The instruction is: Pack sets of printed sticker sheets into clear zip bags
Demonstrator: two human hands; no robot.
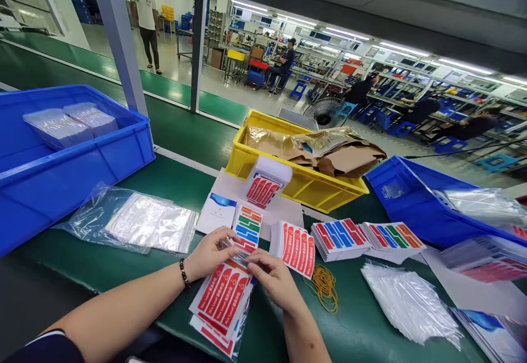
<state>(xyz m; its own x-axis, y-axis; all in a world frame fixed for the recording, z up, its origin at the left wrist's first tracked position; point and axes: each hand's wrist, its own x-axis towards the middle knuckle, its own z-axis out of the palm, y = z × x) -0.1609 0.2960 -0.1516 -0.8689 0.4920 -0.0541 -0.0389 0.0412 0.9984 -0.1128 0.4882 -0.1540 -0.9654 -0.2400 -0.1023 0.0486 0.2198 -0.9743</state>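
Both hands meet at the top end of a clear plastic bag near the table's front edge. My left hand (214,250), with a beaded bracelet on the wrist, pinches the bag's upper left part. My right hand (269,275) has its thumb and fingers closed on the upper right part. Red-printed sticker sheets (222,297) show below the hands, apparently in or under the bag. Just beyond lies a stack of multicoloured sticker sheets (249,225). To its right stands a stack of red sticker sheets (293,247), beside yellow rubber bands (325,286).
A blue bin (78,171) stands left, a yellow bin (300,187) with brown paper ahead, another blue bin (415,193) right. Clear bags (152,223) lie left, more bags (411,300) right. Two sticker stacks (340,239) (391,239) sit right of centre. People are in the background.
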